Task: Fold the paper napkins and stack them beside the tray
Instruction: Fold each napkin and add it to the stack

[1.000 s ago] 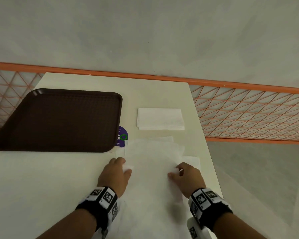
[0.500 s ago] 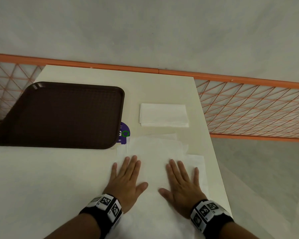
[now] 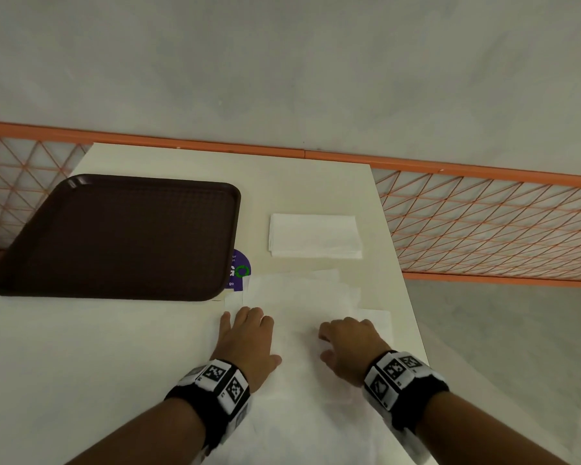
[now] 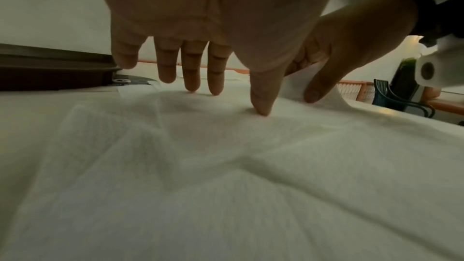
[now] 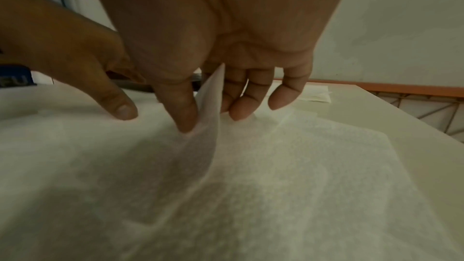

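Head view: a pale desk runs from the near edge to an orange mesh fence at the far side. A dark brown tray lies on the far left of the desk. A loose spread of unfolded white napkins covers the near middle and right, sheets overlapping and slightly crumpled. Right of the tray, well apart from it and just beyond the loose sheets, sits a neat stack of folded napkins. A purple round sticker shows at the tray's near right corner, partly under it.

The left hand rests on the left part of the top sheet; in the left wrist view its fingers are straight and its fingertips press the sheet down, holding nothing. The right hand is to its right with fingers curled. In the right wrist view its grip is a pinch: thumb and fingers hold a raised flap of napkin that stands up between them.
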{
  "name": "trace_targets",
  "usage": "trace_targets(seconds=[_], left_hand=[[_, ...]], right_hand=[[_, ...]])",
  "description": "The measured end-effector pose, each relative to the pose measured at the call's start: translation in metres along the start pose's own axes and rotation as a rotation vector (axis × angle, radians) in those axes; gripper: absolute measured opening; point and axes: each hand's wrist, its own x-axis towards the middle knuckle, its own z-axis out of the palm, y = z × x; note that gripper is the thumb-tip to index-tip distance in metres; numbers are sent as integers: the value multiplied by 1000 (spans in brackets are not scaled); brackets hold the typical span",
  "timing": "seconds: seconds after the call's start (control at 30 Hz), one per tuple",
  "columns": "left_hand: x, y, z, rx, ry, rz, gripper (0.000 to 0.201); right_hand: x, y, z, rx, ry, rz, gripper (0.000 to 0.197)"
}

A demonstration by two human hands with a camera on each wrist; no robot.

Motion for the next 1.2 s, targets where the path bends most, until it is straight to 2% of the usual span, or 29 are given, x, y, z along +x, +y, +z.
trace_targets(seconds=[0.1,0.2,0.23,0.3,0.37,0.4,0.47,0.53,0.57,0.67,0.8,0.87,0.9,0.97,1.03,1.1,1.2], left_hand=[[3,0,-8,-103,-7,92,64],[7,-9,-22,-301,-73,175,44],[7,-13,-29,-391,-100,175,32],[10,-23,-42,-544,-143,158,15],[15,-30,-51,-680,-182,147,15],[17,-30,-55,-765,-199,145,16],[24,-29,-62,-984,-230,123,18],[31,-25,-64,-1215,-201,68,17],[35,-25,-64,-1305,-142,19,15],[49,-29,-51,-1445,80,-179,7],[56,-30,-33,-1603,184,-446,13],[56,-30,-25,-1511,220,-487,16],[56,-29,-20,-1397,246,-460,15],[54,-28,-13,-1119,307,-336,11],[50,-24,-11,-893,301,-186,7],[48,-19,-8,-749,260,-67,17],[46,-15,-8,-591,224,-20,26]], right_hand=[[-6,-5,-4,130,-14,-25,21],[-16,-2,-14,289,-6,-103,17],[-19,2,-17,403,29,-117,13],[-25,13,-23,800,83,-37,3],[-27,23,-26,1257,125,67,7],[-27,27,-26,1406,157,118,13],[-25,28,-25,1517,210,199,14],[-19,27,-24,1545,254,265,8],[-14,27,-24,1578,282,294,7],[0,31,-25,1723,348,367,5],[18,41,-30,1828,373,430,6],[28,47,-35,1861,399,460,6],[35,51,-39,1879,413,469,7],[50,60,-48,1899,435,477,7],[68,68,-58,1905,465,479,5],[88,75,-68,1898,497,495,7],[115,84,-77,1865,516,539,9]])
